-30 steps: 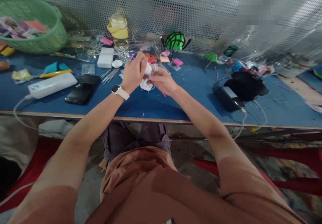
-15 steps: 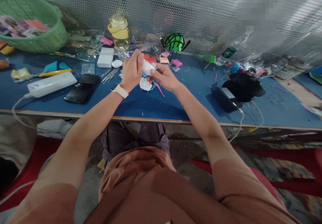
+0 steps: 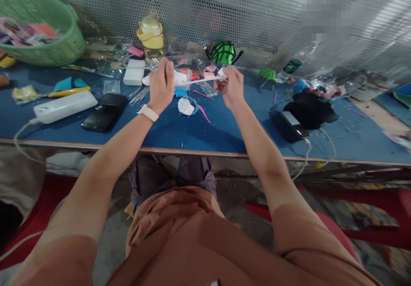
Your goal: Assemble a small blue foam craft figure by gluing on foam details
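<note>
Head view. White material [image 3: 180, 79] hangs between both hands, over the bench [image 3: 160, 137] and clear of the torso, drawn into a thin white strand [image 3: 203, 81]; clock readings centre on that strand. Left hand [image 3: 162, 84] at 9 o'clock: fingers curled closed, holding the thick end. Right hand [image 3: 231, 88] at 3 o'clock: fingers pinched together on a small bunched bit at the far end, palm partly turned in.

At 7 o'clock, a rounded white piece [image 3: 186, 106] with wispy blue edging lies on the bench. Pink hooked tool [image 3: 204, 114] at 6, just beside it. Blue lump [image 3: 180, 93] at 8, close under the thick end.

At 1 o'clock, a bright green ball [image 3: 222, 53] with black banding, near the perforated metal panel [image 3: 257, 16]. Small green canopy-shaped item [image 3: 267, 74] at 3. Yellow-topped bottle [image 3: 150, 40] at 10. Green basket [image 3: 66, 44], holding mixed coloured bits, between 9 and 10.

Thin rods [image 3: 138, 95] between 8 and 9, black phone [image 3: 104, 111] beyond them, then a white oblong device [image 3: 66, 107] with cable. Black box [image 3: 290, 126] at 4, black cloth-like item [image 3: 311, 109] beside it.
</note>
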`<state>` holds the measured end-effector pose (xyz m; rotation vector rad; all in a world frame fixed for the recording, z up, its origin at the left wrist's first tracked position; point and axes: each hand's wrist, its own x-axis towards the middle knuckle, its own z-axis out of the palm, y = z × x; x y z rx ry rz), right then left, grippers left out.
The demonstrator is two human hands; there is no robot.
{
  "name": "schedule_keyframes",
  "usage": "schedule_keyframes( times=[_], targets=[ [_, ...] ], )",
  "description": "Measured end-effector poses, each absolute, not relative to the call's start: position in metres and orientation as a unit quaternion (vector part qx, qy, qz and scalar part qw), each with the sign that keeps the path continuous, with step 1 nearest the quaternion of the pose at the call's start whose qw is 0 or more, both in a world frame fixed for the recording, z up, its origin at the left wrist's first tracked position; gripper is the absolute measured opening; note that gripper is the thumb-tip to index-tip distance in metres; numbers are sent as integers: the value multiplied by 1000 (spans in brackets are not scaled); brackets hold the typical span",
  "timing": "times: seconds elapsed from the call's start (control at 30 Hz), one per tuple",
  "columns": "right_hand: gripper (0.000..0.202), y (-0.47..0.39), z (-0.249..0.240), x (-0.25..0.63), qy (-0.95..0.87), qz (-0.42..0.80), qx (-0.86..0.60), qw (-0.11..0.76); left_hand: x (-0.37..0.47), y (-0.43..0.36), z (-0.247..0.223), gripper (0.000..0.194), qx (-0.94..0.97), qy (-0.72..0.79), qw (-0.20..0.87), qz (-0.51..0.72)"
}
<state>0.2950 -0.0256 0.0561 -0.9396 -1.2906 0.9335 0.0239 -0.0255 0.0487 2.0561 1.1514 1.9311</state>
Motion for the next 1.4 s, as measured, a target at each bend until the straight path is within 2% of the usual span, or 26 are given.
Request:
schedule_keyframes(
  times=[0.1,0.2,0.3,0.53,0.63,0.8,1.07,1.27,1.4],
  targets=[
    [67,-19,54,307,-562,419,-379,604,24,-23,47,75,677,361,62,639],
    [51,-30,54,300,-572,459,-366,573,26,-28,48,72,685,343,71,639],
    [38,-50,57,278,-608,516,-357,486,28,-35,51,72,693,341,70,631],
    [48,-74,57,241,-598,620,-316,398,27,-33,51,72,680,334,98,645],
    [58,-79,56,238,-626,610,-310,374,28,-36,51,68,688,342,76,635],
    [58,-75,57,250,-661,562,-324,377,26,-40,55,68,706,340,82,616],
    [58,-65,59,260,-613,514,-334,498,20,-30,49,71,717,342,87,602],
    [47,-62,52,253,-589,560,-315,490,18,-9,40,82,683,352,91,634],
    [48,-68,51,253,-630,492,-353,486,20,12,26,93,671,367,166,622]
  ],
)
